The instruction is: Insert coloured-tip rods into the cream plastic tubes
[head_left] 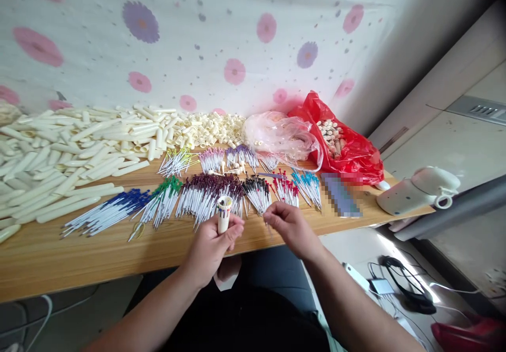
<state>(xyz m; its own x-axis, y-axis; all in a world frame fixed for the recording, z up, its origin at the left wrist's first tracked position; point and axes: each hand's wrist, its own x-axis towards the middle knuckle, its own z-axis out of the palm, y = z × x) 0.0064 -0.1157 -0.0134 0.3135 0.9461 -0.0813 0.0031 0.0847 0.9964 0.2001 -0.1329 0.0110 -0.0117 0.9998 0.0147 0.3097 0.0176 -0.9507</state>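
My left hand is wrapped round a cream multicolour pen barrel, held upright with its open end up. Coloured sliders show around the barrel's top. Just to the right, above the table's front edge, the fingertips of my right hand are pinched together on a thin pen refill, which is faint and blurred. The bundle of black-tipped refills lies closest to those fingers, with red-tipped refills beside it. Behind my left hand spreads a large pile of dark maroon-tipped refills.
Blue-tipped and green-tipped refills lie to the left. Cream pen tubes heap up behind them. A clear plastic bag, a red bag and a white bottle stand along the right side of the wooden table.
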